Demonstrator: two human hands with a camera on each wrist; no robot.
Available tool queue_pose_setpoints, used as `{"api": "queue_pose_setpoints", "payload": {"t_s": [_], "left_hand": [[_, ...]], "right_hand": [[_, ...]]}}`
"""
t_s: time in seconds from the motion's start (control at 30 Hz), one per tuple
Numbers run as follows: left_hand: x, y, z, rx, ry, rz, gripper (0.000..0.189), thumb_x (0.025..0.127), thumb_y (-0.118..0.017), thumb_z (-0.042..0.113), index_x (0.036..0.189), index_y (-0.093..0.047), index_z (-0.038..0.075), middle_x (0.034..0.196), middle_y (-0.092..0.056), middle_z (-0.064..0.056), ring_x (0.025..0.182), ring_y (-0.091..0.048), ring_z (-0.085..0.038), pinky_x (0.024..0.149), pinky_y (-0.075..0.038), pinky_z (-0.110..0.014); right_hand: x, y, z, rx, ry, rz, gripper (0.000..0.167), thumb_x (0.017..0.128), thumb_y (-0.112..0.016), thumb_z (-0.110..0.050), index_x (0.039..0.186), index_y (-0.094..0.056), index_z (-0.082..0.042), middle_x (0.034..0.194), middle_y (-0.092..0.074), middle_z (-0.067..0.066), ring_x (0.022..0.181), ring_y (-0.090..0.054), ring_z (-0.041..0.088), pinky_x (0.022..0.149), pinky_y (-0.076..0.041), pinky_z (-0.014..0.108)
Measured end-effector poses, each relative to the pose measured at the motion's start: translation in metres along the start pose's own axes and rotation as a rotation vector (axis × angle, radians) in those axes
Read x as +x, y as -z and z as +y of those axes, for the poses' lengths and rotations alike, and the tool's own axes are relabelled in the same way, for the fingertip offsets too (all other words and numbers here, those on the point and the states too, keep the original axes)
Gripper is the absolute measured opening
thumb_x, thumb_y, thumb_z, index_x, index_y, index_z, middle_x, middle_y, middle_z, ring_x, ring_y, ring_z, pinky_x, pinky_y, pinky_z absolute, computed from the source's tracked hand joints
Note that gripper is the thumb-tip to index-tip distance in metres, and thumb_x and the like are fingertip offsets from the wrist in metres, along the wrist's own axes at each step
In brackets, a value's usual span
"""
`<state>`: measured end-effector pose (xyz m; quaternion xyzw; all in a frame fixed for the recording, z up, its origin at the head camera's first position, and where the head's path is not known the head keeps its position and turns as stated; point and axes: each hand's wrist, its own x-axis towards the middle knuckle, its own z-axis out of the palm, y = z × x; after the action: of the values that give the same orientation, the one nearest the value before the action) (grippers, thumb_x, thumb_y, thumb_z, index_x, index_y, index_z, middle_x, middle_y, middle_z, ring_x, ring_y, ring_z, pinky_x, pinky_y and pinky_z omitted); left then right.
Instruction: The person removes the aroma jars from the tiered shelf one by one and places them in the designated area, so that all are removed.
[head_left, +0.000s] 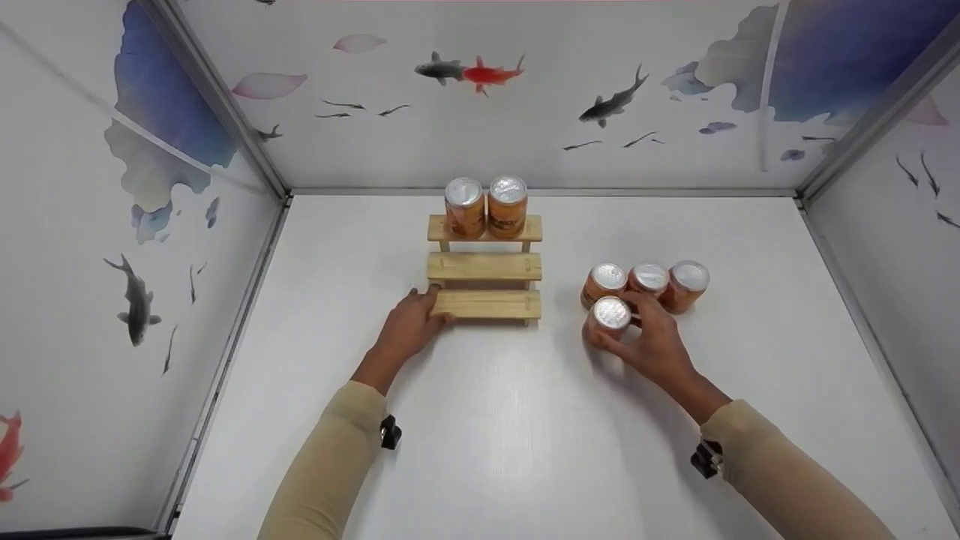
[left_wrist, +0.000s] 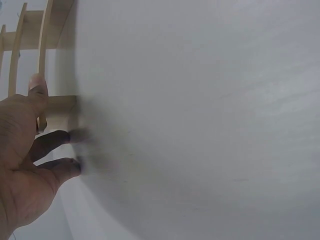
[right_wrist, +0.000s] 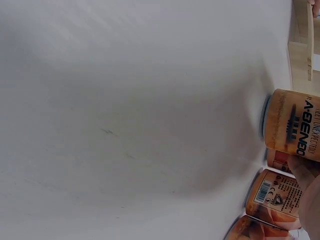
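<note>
Right hand [head_left: 660,349]'s pinching an upright can [head_left: 611,313], rack [head_left: 484,267]'s off to its left with left hand [head_left: 409,324] gripping that left end.

The rack [head_left: 484,266] is showing smooth, matt wood. The 6 cans [head_left: 465,216] are wearing smooth printed wraps [right_wrist: 287,122] and shiny metallic lids [head_left: 611,313]. The table [head_left: 487,427] is gleaming smoothly; the sleeves [head_left: 322,465] are looking like matt cloth.
</note>
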<state>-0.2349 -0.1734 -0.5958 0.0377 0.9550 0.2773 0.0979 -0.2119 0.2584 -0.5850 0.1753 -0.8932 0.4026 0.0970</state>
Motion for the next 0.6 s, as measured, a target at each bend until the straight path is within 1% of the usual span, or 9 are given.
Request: {"api": "queue_pose_setpoints", "payload": {"t_s": [0.2, 0.6], "left_hand": [[-0.0005, 0.0005, 0.0016, 0.01, -0.012, 0.016, 0.079, 0.109, -0.068, 0.046, 0.169, -0.042, 0.003, 0.166, -0.051, -0.029, 0.163, -0.04, -0.047, 0.131, -0.039, -0.062], [0.0008, -0.0008, 0.0014, 0.012, 0.018, 0.012, 0.079, 0.11, -0.066, 0.047, 0.17, -0.041, 0.003, 0.168, -0.051, -0.026, 0.164, -0.039, -0.045, 0.133, -0.037, -0.059]], "right_hand": [[-0.0006, -0.0007, 0.0025, -0.013, 0.028, 0.023, 0.078, 0.079, -0.102, -0.012, 0.141, -0.058, 0.005, 0.136, -0.065, 0.023, 0.127, -0.07, 0.038, 0.097, -0.066, 0.055], [0.0018, -0.0018, 0.004, -0.009, 0.02, 0.022, 0.077, 0.08, -0.101, -0.01, 0.142, -0.058, 0.005, 0.136, -0.066, 0.023, 0.125, -0.072, 0.039, 0.096, -0.066, 0.056]]}}
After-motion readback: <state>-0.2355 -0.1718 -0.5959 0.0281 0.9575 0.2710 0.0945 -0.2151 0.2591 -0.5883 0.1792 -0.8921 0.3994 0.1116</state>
